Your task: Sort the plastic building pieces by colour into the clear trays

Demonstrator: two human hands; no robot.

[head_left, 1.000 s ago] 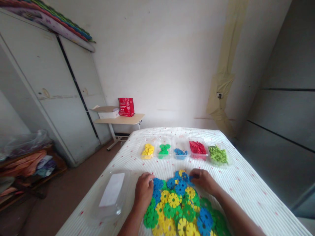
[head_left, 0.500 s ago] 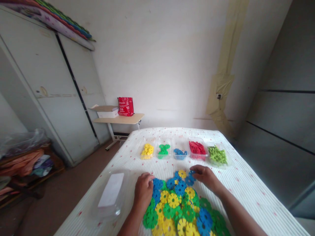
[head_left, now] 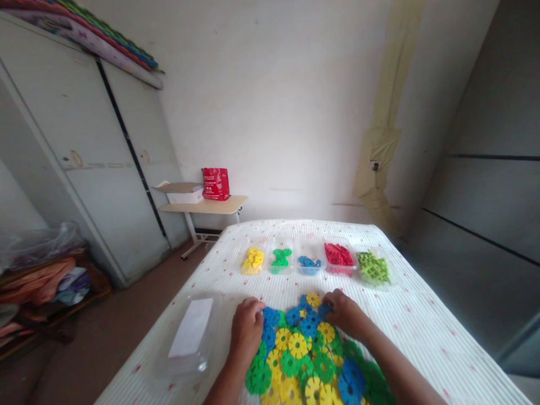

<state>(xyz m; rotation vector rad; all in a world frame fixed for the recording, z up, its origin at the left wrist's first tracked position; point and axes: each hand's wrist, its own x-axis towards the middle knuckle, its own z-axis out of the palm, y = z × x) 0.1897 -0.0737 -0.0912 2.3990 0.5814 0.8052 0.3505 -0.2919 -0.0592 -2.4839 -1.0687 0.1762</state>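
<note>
A pile of notched plastic flower-shaped discs lies on the cloth, among them a yellow disc (head_left: 298,345), a green disc (head_left: 324,367) and a blue disc (head_left: 351,380). At the pile's upper left, my left hand (head_left: 246,326) has its fingers curled beside a cluster of blue discs (head_left: 270,316); whatever lies between its fingertips is hidden. Across the pile, my right hand (head_left: 345,313) has thumb and fingers closed on another blue disc (head_left: 324,311), which they partly cover.
Behind the pile stand clear tubs of yellow discs (head_left: 253,259), green discs (head_left: 281,259), blue discs (head_left: 309,264), red pieces (head_left: 338,256) and light-green pieces (head_left: 373,266). A clear plastic container (head_left: 185,365) with a white label sits left on the tablecloth (head_left: 422,315).
My right hand has shifted slightly left and down, its fingers now lower over the blue disc at the pile's upper right edge. My left hand has hardly moved.
</note>
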